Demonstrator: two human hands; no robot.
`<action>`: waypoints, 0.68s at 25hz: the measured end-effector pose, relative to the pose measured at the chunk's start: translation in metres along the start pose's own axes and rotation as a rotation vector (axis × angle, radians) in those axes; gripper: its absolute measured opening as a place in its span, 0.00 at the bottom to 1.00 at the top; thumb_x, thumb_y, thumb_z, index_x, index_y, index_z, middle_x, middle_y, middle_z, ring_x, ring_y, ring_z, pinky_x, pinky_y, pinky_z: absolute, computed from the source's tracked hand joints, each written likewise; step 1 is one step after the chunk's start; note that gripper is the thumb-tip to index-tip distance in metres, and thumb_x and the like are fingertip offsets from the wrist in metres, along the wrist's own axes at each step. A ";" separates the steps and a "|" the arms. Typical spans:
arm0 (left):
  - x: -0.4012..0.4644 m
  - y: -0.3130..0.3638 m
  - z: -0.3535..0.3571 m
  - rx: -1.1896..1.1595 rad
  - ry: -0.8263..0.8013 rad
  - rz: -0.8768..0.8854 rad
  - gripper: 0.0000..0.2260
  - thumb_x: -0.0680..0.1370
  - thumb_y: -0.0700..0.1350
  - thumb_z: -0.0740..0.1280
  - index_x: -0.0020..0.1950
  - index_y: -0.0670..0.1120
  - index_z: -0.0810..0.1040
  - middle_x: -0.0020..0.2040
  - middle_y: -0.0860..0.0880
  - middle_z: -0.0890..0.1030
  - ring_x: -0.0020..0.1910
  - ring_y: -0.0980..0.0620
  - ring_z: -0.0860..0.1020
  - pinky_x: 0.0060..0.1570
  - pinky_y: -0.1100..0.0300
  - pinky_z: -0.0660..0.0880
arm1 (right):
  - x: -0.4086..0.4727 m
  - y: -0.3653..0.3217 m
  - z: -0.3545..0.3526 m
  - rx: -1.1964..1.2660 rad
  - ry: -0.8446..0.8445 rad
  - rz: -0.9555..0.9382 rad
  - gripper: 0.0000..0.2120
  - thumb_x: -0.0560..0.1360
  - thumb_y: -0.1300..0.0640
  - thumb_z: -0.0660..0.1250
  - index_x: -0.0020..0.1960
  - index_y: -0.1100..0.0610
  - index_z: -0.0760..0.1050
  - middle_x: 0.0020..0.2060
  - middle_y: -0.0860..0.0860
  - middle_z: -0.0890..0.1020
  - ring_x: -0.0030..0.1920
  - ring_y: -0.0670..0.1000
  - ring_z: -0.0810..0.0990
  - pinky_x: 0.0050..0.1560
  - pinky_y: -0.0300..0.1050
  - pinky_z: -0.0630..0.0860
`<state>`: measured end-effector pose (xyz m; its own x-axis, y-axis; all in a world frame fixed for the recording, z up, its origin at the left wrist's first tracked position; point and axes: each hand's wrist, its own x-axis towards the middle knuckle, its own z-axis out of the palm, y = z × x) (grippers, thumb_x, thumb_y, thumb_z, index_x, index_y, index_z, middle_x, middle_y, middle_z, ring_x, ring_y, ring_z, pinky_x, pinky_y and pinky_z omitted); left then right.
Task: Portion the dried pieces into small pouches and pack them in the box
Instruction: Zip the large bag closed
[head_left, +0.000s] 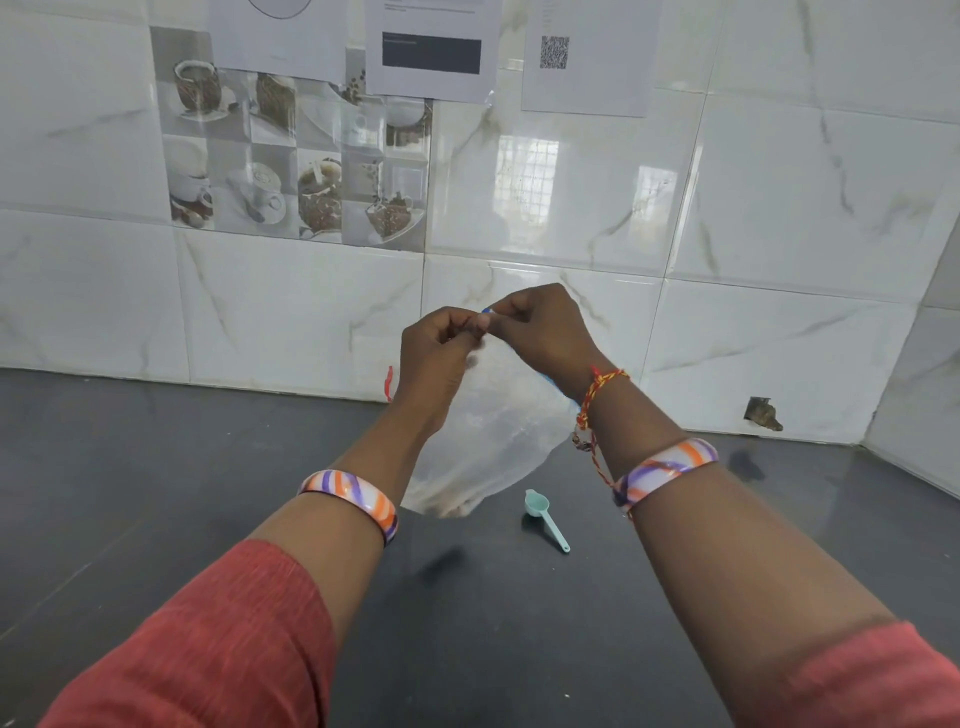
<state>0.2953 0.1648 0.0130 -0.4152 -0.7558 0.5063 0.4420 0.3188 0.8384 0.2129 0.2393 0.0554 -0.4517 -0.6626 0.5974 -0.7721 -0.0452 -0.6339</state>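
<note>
Working the bag's top open

Both hands, left hand (441, 340) and right hand (540, 325), pinch the clear bag (493, 431) top, held above the counter (156, 493) middle; scoop (545, 519) lies beside. Next probably scooping.

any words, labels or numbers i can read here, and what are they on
No text here is readable.
Middle paper sheet on the wall: small lines and a dark block, too blurred.
Right paper sheet: a QR code, faint print too small.
Left paper sheet: a partial circle, no legible words.
Plastic bag: no readable print.
</note>
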 end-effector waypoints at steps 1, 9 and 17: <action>0.000 -0.001 -0.001 0.018 0.014 0.005 0.10 0.76 0.38 0.66 0.36 0.48 0.78 0.35 0.49 0.78 0.37 0.55 0.75 0.42 0.62 0.73 | 0.001 0.001 0.001 0.044 0.012 0.007 0.08 0.71 0.59 0.71 0.46 0.63 0.83 0.42 0.59 0.85 0.43 0.52 0.80 0.47 0.47 0.77; 0.014 -0.011 -0.032 -0.133 0.374 -0.172 0.14 0.75 0.31 0.61 0.34 0.46 0.76 0.33 0.50 0.75 0.31 0.55 0.71 0.35 0.64 0.71 | -0.013 0.031 -0.019 -0.107 -0.101 0.182 0.07 0.71 0.58 0.72 0.45 0.62 0.83 0.32 0.50 0.79 0.32 0.45 0.72 0.30 0.34 0.68; 0.009 -0.026 -0.049 -0.007 -0.004 -0.316 0.05 0.77 0.43 0.67 0.41 0.46 0.76 0.39 0.48 0.79 0.40 0.52 0.76 0.43 0.60 0.74 | -0.019 0.040 -0.033 0.422 0.031 0.432 0.10 0.77 0.54 0.65 0.37 0.55 0.74 0.32 0.48 0.81 0.35 0.45 0.80 0.41 0.42 0.69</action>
<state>0.3192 0.1215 -0.0141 -0.5359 -0.8147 0.2215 0.2962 0.0643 0.9530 0.1755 0.2750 0.0346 -0.7026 -0.6654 0.2521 -0.2746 -0.0734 -0.9588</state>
